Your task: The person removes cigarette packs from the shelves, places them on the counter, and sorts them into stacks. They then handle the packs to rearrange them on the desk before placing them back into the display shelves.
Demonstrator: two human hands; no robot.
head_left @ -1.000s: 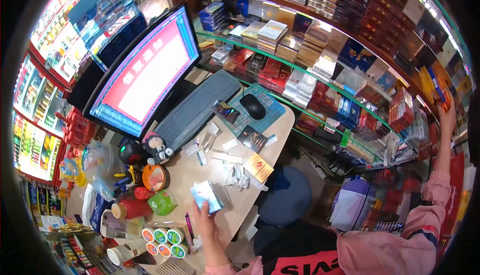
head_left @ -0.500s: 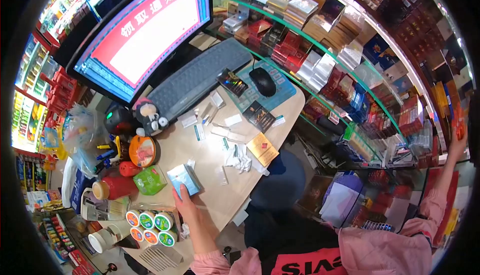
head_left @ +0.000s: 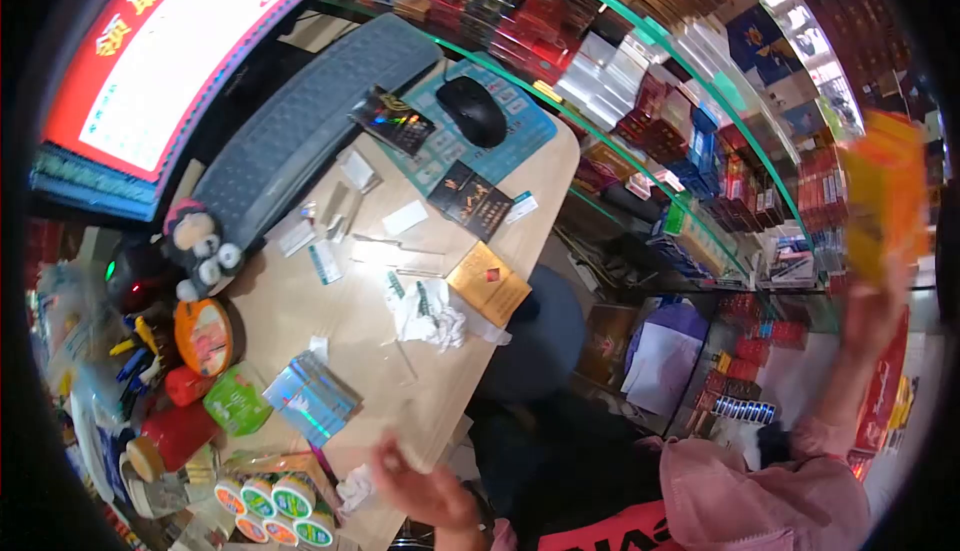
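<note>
My left hand (head_left: 425, 483), slightly blurred, is over the desk's near edge with its fingers apart and nothing in it. A light blue box (head_left: 312, 397) lies on the desk (head_left: 385, 401) up and to the left of it, not touching it. At the far right my raised right hand (head_left: 872, 306) is closed around the lower end of an orange and yellow pack (head_left: 885, 196), in front of the shelves. A gold box (head_left: 488, 286) and crumpled white tissue (head_left: 428, 313) lie mid-desk.
A monitor (head_left: 180, 51), keyboard (head_left: 300, 121) and mouse (head_left: 472, 111) stand at the back. Round tubs (head_left: 292, 498), a green packet (head_left: 237, 400) and a red jar (head_left: 180, 436) line the left side. Glass shelves (head_left: 680, 191) with many boxes curve along the right.
My left hand has let go of the blue box and drawn back toward the lower edge. My right hand now holds up the orange and yellow pack. The view has shifted and turned.
</note>
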